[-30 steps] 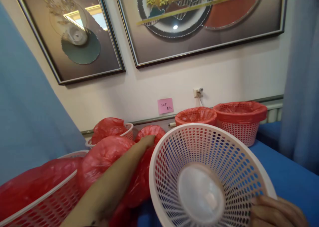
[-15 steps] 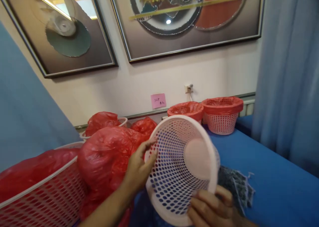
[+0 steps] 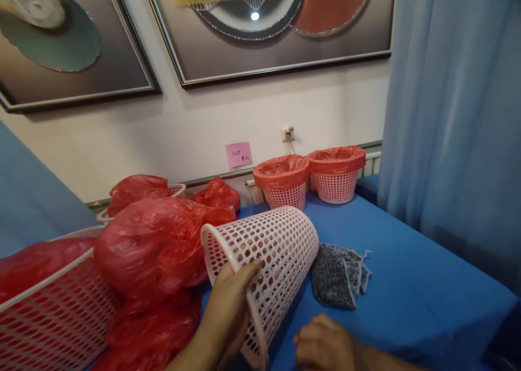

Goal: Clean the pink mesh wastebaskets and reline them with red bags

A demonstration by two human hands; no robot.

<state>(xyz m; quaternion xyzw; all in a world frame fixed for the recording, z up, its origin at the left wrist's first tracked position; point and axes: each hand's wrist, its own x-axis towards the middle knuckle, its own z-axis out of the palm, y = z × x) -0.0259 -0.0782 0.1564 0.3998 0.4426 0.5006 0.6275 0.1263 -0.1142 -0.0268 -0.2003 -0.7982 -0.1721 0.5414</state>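
A white perforated plastic basket lies on its side on the blue table, its mouth turned left toward the red bags. My left hand grips its rim from below, thumb on the outer wall. Low in the view, my right hand hovers just off the basket's lower edge with fingers curled and nothing in it. A grey woven cloth lies flat on the table right behind the basket's bottom.
Puffy red plastic bags pile up at left, beside a large white basket with a red liner. Two small red-lined baskets stand by the wall. A blue curtain hangs at right.
The basket has been tipped from facing me to lying on its side. My left hand now holds the rim and my right hand has let go. The view has shifted right and down.
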